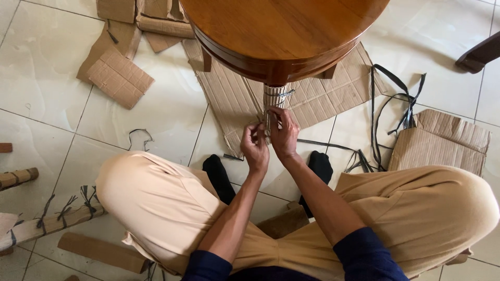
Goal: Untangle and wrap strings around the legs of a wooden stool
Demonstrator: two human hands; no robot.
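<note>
Cardboard wrap (274, 99) on the table leg is mid-unwrapping: left hand (255, 147) and right hand (284, 134) pinch its strap (284, 93), which likely needs pulling free.

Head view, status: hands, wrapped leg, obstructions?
Left hand and right hand pinching at cardboard-wrapped table leg. Round brown wooden table overhangs. Black plastic straps loose on floor.

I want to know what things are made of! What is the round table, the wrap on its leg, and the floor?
The round table looks like wood with a glossy varnish: orange-brown grain, soft shine. The leg wrap, at both hands, looks like corrugated cardboard: dull brown, ribbed. The floor seems to be glazed tile: pale, shiny squares with thin joints.
</note>
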